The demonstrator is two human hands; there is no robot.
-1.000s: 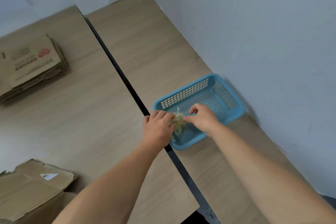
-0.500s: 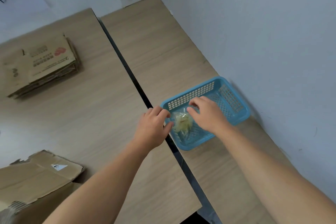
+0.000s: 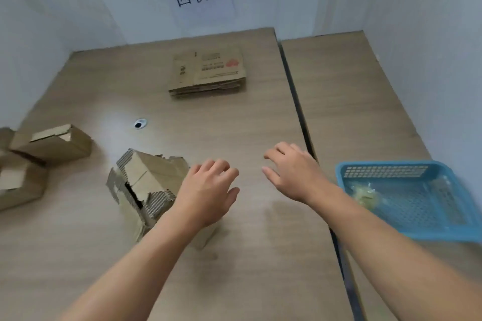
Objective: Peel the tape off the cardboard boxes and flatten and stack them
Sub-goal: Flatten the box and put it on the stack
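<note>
Left hand [image 3: 208,190] hovers over the torn cardboard box [image 3: 146,180] near the desk's front edge, fingers loosely curled and empty, right hand [image 3: 292,172] beside it relaxed and empty too, flattened stack [image 3: 208,73] by the far edge, peeled tape [image 3: 365,194] in the blue basket [image 3: 386,171] at right.

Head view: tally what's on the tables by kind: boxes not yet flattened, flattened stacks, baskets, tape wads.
Boxes not yet flattened: 3 (torn box, left box, edge box); a cardboard sliver at the frame's left edge may be another.
Flattened stack: 1
Blue basket: 1
Tape wad: 1
Total: 6
</note>
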